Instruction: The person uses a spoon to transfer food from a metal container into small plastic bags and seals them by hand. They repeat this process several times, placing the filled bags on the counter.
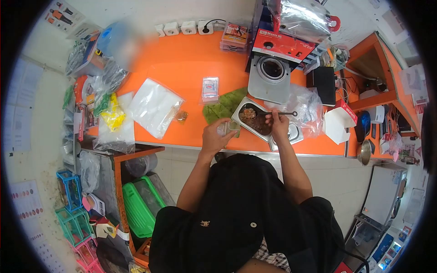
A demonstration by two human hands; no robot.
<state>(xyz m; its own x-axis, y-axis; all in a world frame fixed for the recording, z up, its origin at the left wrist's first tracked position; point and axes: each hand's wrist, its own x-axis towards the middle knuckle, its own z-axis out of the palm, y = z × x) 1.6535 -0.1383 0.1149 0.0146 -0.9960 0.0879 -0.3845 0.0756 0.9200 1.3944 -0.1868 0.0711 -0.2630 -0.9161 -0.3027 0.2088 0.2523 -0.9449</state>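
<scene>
My left hand (216, 137) is closed around a small clear plastic bag (233, 126), its mouth turned toward the metal tray (264, 137). Dark brown sauce-like food fills much of this tray. With my right hand (278, 124) I grip the dark handle of a spoon (287, 113); its head reaches into the tray, over a lighter brown lump of food (248, 113). Part of the handle is hidden by my fingers. A green leaf (223, 105) lies beside and partly beneath the tray. Left of my hands rests a small packet with brown contents (181, 116).
A stack of clear plastic sheets or bags (154, 107) lies on the orange table (177, 57). Behind the tray stands a sealing machine (273, 84). Crumpled plastic (309, 107) and an open white box (336, 128) are at right, a labelled packet (210, 88) farther back.
</scene>
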